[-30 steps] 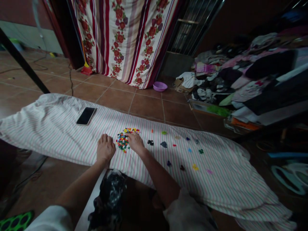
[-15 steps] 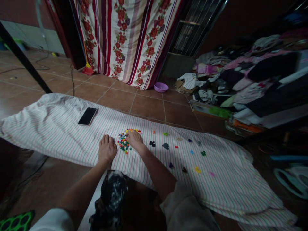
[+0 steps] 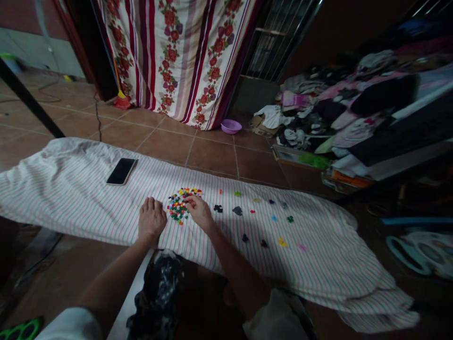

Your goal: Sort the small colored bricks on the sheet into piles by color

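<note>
A mixed pile of small colourful pieces (image 3: 176, 208) lies on the striped cloth (image 3: 148, 174). My right hand (image 3: 200, 211) is at the pile's right edge, thumb and fingertips pinched together; whatever is between them is too small to make out. Left of the pile, my left hand (image 3: 152, 218) rests palm down on the cloth, fingers lying flat and holding nothing. To the right, pieces sit sorted by colour: a black group (image 3: 218, 208), a grey group (image 3: 237, 210), a lime green group (image 3: 237, 193), a yellow group (image 3: 282, 242), a dark green group (image 3: 290, 219) and several others.
A phone (image 3: 121, 171) lies on the cloth at the left. Beyond the cloth are the tiled floor (image 3: 212, 153), a purple basin (image 3: 231, 126), a red and yellow broom (image 3: 122, 100) and a flowered curtain (image 3: 191, 56). Heaped clothes (image 3: 339, 104) fill the right background.
My right hand has drawn back slightly from over the pile to its right edge, fingertips now pinched. My left hand stays resting on the cloth. The view has shifted a little.
</note>
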Available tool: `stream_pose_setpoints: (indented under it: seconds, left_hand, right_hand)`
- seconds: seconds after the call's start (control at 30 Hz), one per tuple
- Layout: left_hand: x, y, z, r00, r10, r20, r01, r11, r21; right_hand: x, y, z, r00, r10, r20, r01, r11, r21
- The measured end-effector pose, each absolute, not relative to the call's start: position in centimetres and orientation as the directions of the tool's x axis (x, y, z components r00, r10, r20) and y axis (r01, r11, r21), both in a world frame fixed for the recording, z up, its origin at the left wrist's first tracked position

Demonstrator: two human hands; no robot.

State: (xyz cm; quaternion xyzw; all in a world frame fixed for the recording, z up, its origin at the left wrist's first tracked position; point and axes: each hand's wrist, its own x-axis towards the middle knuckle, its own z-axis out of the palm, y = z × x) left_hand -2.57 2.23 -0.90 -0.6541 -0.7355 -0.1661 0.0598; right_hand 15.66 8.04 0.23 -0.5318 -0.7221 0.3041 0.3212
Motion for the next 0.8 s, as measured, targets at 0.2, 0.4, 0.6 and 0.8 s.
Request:
stream_pose_setpoints:
  seconds: [0.2, 0.4, 0.6, 0.8]
  left_hand:
    - [-2.6, 2.2, -0.9, -0.128, 0.94, 0.315, 0.985, 0.082, 0.153]
    - [-2.6, 2.1, -0.9, -0.123, 0.94, 0.318, 0.988, 0.085, 0.13]
    - [-2.5, 2.1, -0.5, -0.119, 0.946, 0.303, 0.987, 0.081, 0.136]
    - [-2.7, 2.2, -1.0, -0.121, 0.945, 0.303, 0.985, 0.078, 0.151]
  right_hand:
    - [19.5, 7.5, -0.6, -0.019, 0.973, 0.23, 0.552, 0.202, -0.809]
    - [25.1, 8.4, -2.1, 0.165, 0.952, 0.256, 0.719, 0.062, -0.692]
    - [26.4, 9.2, -3.5, 0.079, 0.962, 0.26, 0.831, 0.081, -0.551]
    - [26.7, 9.7, -4.5, -0.013, 0.965, 0.261, 0.813, 0.162, -0.56]
